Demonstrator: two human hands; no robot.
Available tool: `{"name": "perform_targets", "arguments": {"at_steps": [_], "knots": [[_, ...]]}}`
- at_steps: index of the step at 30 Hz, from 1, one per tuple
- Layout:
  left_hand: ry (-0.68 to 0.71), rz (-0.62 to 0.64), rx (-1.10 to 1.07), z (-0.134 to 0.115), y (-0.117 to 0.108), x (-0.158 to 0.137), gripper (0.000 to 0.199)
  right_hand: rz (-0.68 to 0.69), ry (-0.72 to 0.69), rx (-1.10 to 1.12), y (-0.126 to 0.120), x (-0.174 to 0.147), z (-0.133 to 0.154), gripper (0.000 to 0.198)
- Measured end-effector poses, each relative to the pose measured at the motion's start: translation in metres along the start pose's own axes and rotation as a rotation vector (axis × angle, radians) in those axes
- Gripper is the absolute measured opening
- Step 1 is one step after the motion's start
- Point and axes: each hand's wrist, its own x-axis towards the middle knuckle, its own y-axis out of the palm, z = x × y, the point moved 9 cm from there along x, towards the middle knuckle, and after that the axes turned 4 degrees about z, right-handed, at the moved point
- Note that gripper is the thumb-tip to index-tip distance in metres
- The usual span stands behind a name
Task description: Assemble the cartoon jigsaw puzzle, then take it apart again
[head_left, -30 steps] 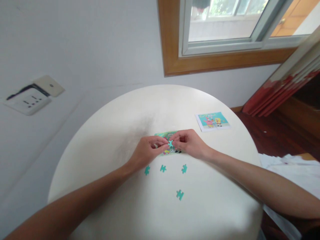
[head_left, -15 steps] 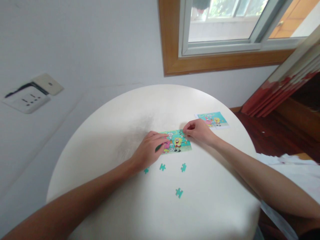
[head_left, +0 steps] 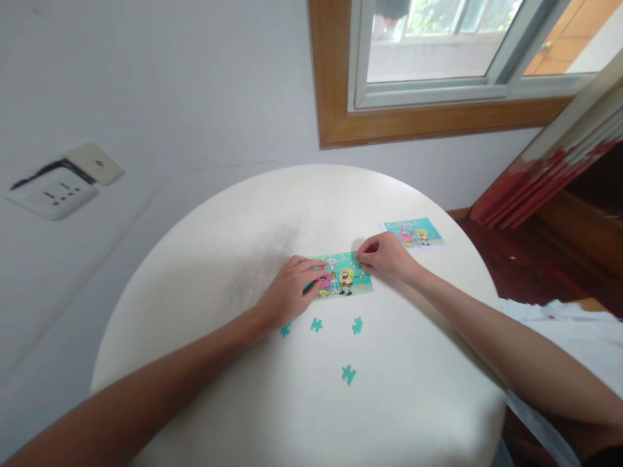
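**Where the Puzzle [head_left: 346,277] Lies: Between Both Hands, Long Axis Left to Right**

As the puzzle rests flat on the round white table [head_left: 413,363], it extends leftward and slightly toward me from my right hand [head_left: 384,253]. That hand is nearer the far right corner, thumb and forefinger pinched there; whether they grip a piece, I cannot tell. My left hand [head_left: 292,285] covers the left end, thumb set apart from extended fingers.

Four loose teal pieces [head_left: 357,325] lie on my side, apart from the puzzle. Behind the right hand, a picture card [head_left: 413,232] shows similar cartoon figures. Lettering-like marks along the top of both are too small to read; no brand is legible.
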Motion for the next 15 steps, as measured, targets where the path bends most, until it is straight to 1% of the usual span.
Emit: {"name": "perform_targets", "arguments": {"at_steps": [3,6,9,11,15], "knots": [[-0.002,-0.001,0.003,0.0,0.0,0.0,0.026,-0.004,-0.05,-0.025,-0.002,0.001,0.006,0.013],[-0.006,0.005,0.002,0.001,0.001,-0.001,0.026,-0.035,-0.12,-0.074,-0.007,-0.001,0.018,0.025],[-0.005,0.003,-0.005,0.0,0.0,-0.001,0.026,-0.04,-0.131,-0.095,-0.01,-0.003,0.024,0.03],[-0.004,0.003,-0.007,0.0,-0.001,0.0,0.027,-0.035,-0.11,-0.058,-0.011,-0.003,0.024,0.027],[-0.008,0.013,-0.007,0.0,0.0,0.0,0.026,-0.017,-0.036,0.042,-0.011,-0.003,0.016,0.013]]}}
